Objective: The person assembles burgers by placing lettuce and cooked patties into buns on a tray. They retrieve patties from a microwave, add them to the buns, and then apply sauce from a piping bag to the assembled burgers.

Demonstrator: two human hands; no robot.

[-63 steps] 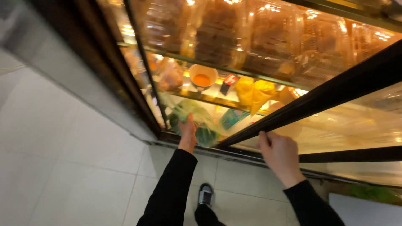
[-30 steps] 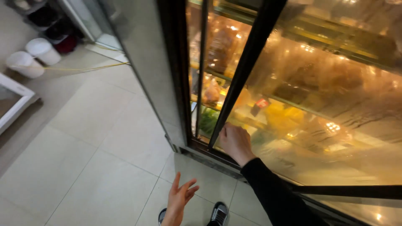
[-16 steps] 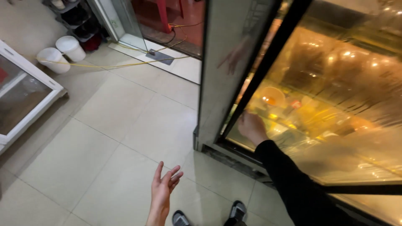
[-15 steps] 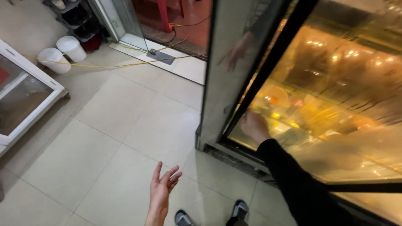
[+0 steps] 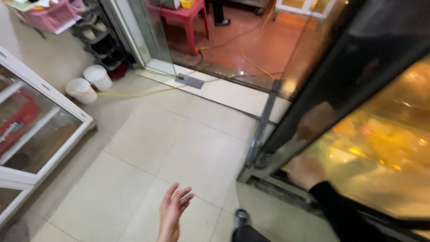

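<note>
Our right hand sits at the lower right of the frame, against the bottom of the glass door of a lit display case; motion blur keeps us from telling whether the fingers are curled on the frame or just pressed flat to it. The door runs diagonally up the right side, its dark frame edge rising toward the top right. We judge it heavy and stiff, with glass that is smooth, slippery and breakable, so the dark metal edge is the sound place to take hold, not the pane. Our left hand hangs free at the bottom centre over the pale tiled floor, fingers loosely spread and holding nothing. Behind the glass at the right, food shows only as yellow, orange and green blurs, with a small red tag among them, too smeared to make out. At the left edge stands a white-framed glass cabinet with a red rectangular label showing through its pane. In the upper left sit two white buckets and a pink basket; a red table stands at the top centre.
</note>
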